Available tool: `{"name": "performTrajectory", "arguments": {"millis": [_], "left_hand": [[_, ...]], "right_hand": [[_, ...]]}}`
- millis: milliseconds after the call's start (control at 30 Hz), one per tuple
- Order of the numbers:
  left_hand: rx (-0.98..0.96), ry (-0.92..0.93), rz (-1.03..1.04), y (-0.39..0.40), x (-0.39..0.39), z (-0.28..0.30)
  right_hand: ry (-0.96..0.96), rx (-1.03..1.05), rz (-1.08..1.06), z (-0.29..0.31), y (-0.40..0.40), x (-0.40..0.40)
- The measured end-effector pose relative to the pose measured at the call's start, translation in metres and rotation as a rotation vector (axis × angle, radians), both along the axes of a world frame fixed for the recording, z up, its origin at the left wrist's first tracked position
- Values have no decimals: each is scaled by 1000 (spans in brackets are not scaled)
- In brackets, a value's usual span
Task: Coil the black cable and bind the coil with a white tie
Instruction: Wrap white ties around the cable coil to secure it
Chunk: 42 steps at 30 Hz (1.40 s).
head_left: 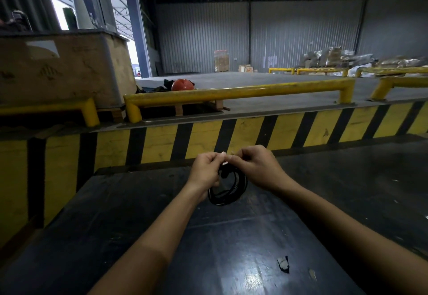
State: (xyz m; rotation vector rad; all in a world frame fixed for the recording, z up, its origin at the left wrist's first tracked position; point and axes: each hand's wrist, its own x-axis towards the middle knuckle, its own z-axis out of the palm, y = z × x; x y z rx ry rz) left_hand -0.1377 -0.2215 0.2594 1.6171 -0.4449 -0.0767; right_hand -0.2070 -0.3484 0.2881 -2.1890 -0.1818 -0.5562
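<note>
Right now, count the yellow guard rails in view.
At least 6: near left, near centre, near right, and three far right. Others may be hidden.

- L hand [206,169] + R hand [253,166] close together over dark table [139,213], fingers pinched at top of black cable [228,188] coil
- small white tie [225,162] bit betw fingertips
- coil hangs below hands
- yellow/black striped barrier [254,132] behind

Warehouse: corrugated metal walls [301,35], yellow guard rails [231,93], stacked pallets [221,60].
</note>
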Motion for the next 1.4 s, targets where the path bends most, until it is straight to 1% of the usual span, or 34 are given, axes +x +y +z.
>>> {"name": "performTrajectory", "arguments": {"millis": [100,267,400,500,600,767,867,967,1033,1133,1233,1300,1400], "left_hand": [[25,85,33,-1,-2,-1],[-43,222,34,-5,-3,0],[-47,319,37,-5,-2,0],[-31,374,53,-7,-1,0],[-19,411,67,-8,-2,0],[-10,486,64,-6,-1,-8],[7,488,67,-5,-2,-14],[24,490,25,-6,-5,-20],[38,463,1,-5,-7,-26],[12,369,-36,-6,-7,-49],[0,317,-72,-6,-11,-84],[55,360,-97,-6,-16,-110],[59,517,-62,-7,-22,-148]], "right_hand": [[-149,-202,-37,-18,-2,1],[-329,-535,-114,-37,-8,3],[-343,-772,-77,-44,-14,2],[-322,-822,-82,-48,-14,1],[-352,-828,-119,-53,-12,3],[-400,-768,-136,-65,-9,6],[-370,-635,-143,-73,-9,7],[-332,-467,-167,-80,-10,11],[-309,-395,-207,-87,-13,13],[-284,-356,-278,-103,-21,15],[-231,-317,-321,-126,-27,20],[-167,-252,-323,-146,-31,24],[-61,-144,-307,-178,-34,29]]}}
